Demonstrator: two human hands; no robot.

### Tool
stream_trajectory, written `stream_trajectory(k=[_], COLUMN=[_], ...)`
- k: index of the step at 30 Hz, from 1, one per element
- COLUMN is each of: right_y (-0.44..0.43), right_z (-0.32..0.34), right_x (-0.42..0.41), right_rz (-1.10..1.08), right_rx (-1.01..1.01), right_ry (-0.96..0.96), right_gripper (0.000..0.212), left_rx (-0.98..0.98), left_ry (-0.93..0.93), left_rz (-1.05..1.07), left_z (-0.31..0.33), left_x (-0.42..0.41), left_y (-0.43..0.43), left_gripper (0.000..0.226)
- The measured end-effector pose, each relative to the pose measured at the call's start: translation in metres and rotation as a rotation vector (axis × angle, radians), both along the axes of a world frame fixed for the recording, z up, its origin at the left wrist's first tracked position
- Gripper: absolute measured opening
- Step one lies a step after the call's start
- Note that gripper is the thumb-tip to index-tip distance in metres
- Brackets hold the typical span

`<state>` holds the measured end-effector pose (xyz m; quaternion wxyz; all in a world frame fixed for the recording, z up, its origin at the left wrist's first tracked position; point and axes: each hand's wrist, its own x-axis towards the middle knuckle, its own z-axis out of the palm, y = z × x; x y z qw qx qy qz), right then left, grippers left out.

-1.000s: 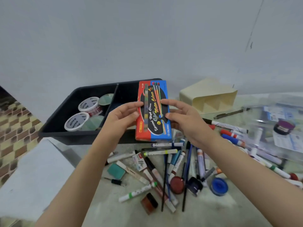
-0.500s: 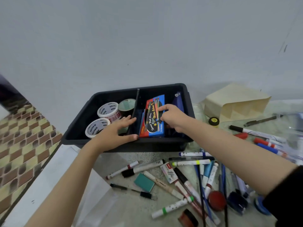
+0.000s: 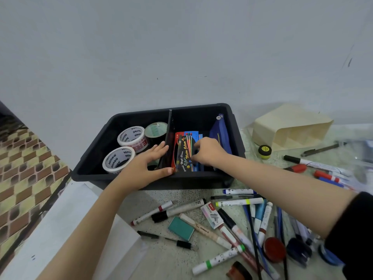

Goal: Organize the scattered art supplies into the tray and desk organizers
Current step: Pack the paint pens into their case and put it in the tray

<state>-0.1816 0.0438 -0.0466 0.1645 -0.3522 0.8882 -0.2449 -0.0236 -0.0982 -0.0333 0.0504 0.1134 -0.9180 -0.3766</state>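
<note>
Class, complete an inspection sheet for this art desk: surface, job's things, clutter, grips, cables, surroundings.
Surface: speckled tabletop, white sheet at its left edge.
Job's things: black tray holds watercolour box in right compartment, tape rolls in left; cream organizer right of it.
Clutter: markers, staples box, teal eraser loose before the tray.
Grips: left grip lies flat across the tray divider; right grip pinches the watercolour box.
Cables: nothing seen.
Surroundings: pale wall behind, patterned floor left.
</note>
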Motion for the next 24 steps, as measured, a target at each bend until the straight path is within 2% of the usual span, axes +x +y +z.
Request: stream_trajectory(k=[7,11,13,16,21,24], right_y=[0.003,0.012,0.022,0.045,0.105,0.150], right_z=[0.001,0.011,0.018,0.025,0.028,0.026], right_x=[-0.002,-0.001,0.003,0.013,0.033,0.034], right_rz=[0.104,0.111,0.078,0.029,-0.052,-0.096], right_rx=[0.053,0.000,-0.103,-0.324,-0.695,-0.734], right_ry=[-0.062,-0.171,-0.257,-0.286,-0.138,-0.049], right_gripper=[0.032,0.038,0.037,0.029,0.020,0.022], left_rx=[0.013,-0.017,-0.044,-0.203,-0.482,-0.498], left_ry=[0.003,-0.033,-0.046,-0.051,-0.066,0.073], left_rz=[0.014,0.029,0.043,0.097,0.187,0.161], left_z=[0.001,0.006,0.007,0.006,0.016,0.021], left_x=[0.000,0.001,0.000,-0.004,-0.011,-0.011], left_y=[0.001,0.002,0.004,0.013,0.047,0.082], left_gripper=[0.081,0.079,0.070,0.060,0.052,0.048])
